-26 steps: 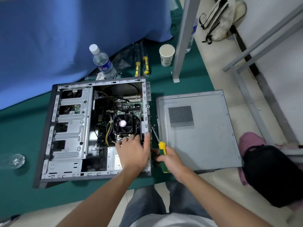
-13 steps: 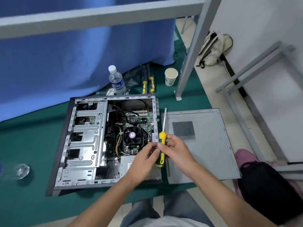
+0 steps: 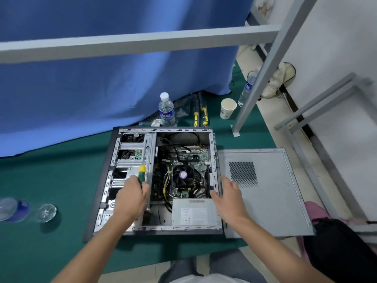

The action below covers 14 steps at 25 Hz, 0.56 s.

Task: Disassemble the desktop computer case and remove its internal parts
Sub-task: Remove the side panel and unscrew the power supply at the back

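Steel computer case [image 3: 130,152] lies open on its side mid green mat [image 3: 61,180], boxy, perforated side panel [image 3: 265,190] flat beside its right edge. My left hand [image 3: 130,199] is wrapped round the green-yellow screwdriver [image 3: 142,172] over the ribbed drive cage. Right hand [image 3: 229,199] is spread flat, holding nothing, at the case's right rim above the grey power supply [image 3: 193,213].

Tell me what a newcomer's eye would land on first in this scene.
The open computer case lying on its side on the green mat draws the eye first, its black cooler fan at the centre. Over the drive bays the left hand grips a yellow-and-green screwdriver, while the right hand rests open at the case's right edge. To the right lies the removed grey side panel.
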### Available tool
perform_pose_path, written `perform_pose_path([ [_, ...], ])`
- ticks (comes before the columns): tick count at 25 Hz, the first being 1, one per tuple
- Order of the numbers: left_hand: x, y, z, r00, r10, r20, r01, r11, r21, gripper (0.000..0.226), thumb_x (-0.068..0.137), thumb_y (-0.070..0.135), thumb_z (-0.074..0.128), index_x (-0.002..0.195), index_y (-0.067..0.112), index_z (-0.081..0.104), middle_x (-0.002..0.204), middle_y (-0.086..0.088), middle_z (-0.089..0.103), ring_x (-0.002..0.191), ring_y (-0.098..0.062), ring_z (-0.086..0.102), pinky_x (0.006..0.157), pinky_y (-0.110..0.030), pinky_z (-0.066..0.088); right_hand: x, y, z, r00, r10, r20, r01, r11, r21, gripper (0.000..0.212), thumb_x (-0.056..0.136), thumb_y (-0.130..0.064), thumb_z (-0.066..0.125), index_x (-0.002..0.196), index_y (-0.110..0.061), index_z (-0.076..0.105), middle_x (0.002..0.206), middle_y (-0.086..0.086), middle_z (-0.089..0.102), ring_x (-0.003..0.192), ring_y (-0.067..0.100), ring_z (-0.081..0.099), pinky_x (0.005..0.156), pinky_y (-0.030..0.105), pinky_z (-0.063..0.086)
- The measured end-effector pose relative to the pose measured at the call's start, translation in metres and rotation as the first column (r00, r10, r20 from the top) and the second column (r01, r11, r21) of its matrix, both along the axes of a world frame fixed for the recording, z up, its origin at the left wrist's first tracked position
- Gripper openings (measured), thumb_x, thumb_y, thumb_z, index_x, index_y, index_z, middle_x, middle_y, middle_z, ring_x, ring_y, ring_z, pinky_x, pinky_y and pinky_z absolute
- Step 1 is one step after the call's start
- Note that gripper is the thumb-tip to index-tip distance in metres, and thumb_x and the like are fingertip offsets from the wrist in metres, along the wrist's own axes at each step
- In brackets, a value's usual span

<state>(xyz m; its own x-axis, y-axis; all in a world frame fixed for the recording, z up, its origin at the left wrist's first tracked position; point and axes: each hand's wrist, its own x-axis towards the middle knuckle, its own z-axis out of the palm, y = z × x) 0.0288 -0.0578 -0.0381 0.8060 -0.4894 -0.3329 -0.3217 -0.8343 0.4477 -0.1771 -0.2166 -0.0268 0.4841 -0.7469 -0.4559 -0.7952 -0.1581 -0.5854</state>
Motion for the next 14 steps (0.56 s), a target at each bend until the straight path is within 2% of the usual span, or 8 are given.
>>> perform_pose_path([
  [2, 0.011, 0.010, -0.006, 0.990, -0.115, 0.076, 0.101, 0.981, 0.168, 0.017, 0.098, 0.017, 0.037, 0.093, 0.004, 0.045, 0.090, -0.008, 0.046, 0.075, -0.026, 0.052, 0.057, -0.039, 0.045, -0.004, 0.003, -0.008, 0.995, -0.033, -0.099, 0.048, 0.986, 0.157, 0.072, 0.099, -0.039, 0.052, 0.155, -0.015, 0.014, 0.154, 0.010, 0.030, 0.137, 0.028, 0.039, 0.113, 0.041, 0.033],
  [3, 0.013, 0.013, -0.010, 0.982, -0.171, 0.080, 0.148, 0.962, 0.231, 0.015, 0.098, 0.014, 0.037, 0.102, 0.003, 0.046, 0.095, -0.009, 0.042, 0.079, -0.025, 0.048, 0.058, -0.037, 0.048, -0.004, 0.006, -0.013, 0.991, -0.028, -0.133, 0.058, 0.972, 0.226, 0.073, 0.099, -0.041, 0.050, 0.155, -0.012, 0.013, 0.155, 0.011, 0.031, 0.138, 0.028, 0.039, 0.114, 0.042, 0.033],
  [5, 0.019, 0.017, -0.013, 0.982, -0.160, 0.104, 0.136, 0.969, 0.205, 0.018, 0.098, 0.017, 0.043, 0.109, 0.003, 0.045, 0.101, -0.013, 0.042, 0.079, -0.027, 0.050, 0.059, -0.037, 0.048, -0.005, 0.016, -0.021, 0.984, 0.000, -0.176, 0.052, 0.956, 0.290, 0.067, 0.102, -0.041, 0.044, 0.154, -0.008, 0.018, 0.156, 0.010, 0.033, 0.140, 0.027, 0.038, 0.114, 0.039, 0.033],
  [7, 0.026, 0.020, -0.013, 0.981, -0.145, 0.126, 0.124, 0.979, 0.161, 0.022, 0.098, 0.023, 0.046, 0.105, 0.002, 0.044, 0.104, -0.017, 0.047, 0.077, -0.033, 0.056, 0.063, -0.042, 0.048, -0.006, 0.019, -0.024, 0.982, -0.009, -0.189, 0.065, 0.953, 0.296, 0.058, 0.103, -0.038, 0.042, 0.149, -0.006, 0.029, 0.152, 0.009, 0.040, 0.137, 0.026, 0.041, 0.112, 0.036, 0.033],
  [10, 0.033, 0.023, -0.016, 0.981, -0.155, 0.118, 0.134, 0.977, 0.164, 0.022, 0.099, 0.026, 0.042, 0.103, 0.004, 0.043, 0.104, -0.017, 0.048, 0.077, -0.034, 0.060, 0.070, -0.045, 0.053, -0.008, 0.013, -0.027, 0.987, -0.064, -0.149, 0.114, 0.927, 0.358, 0.045, 0.102, -0.035, 0.048, 0.136, -0.005, 0.049, 0.135, 0.009, 0.056, 0.122, 0.024, 0.054, 0.108, 0.041, 0.041],
  [13, 0.036, 0.026, -0.011, 0.988, -0.139, 0.073, 0.126, 0.980, 0.154, 0.024, 0.098, 0.030, 0.044, 0.102, 0.006, 0.043, 0.105, -0.015, 0.048, 0.077, -0.031, 0.059, 0.070, -0.046, 0.054, -0.007, 0.015, -0.030, 0.983, -0.099, -0.154, 0.152, 0.909, 0.387, 0.046, 0.101, -0.036, 0.048, 0.136, -0.005, 0.050, 0.133, 0.009, 0.058, 0.121, 0.026, 0.055, 0.107, 0.044, 0.042],
  [14, 0.037, 0.027, -0.010, 0.983, -0.138, 0.118, 0.115, 0.976, 0.184, 0.027, 0.097, 0.032, 0.047, 0.102, 0.006, 0.044, 0.106, -0.015, 0.048, 0.079, -0.032, 0.058, 0.070, -0.045, 0.053, -0.007, 0.016, -0.030, 0.983, -0.106, -0.152, 0.158, 0.909, 0.385, 0.045, 0.101, -0.037, 0.048, 0.135, -0.006, 0.051, 0.133, 0.008, 0.059, 0.120, 0.025, 0.056, 0.106, 0.044, 0.043],
])
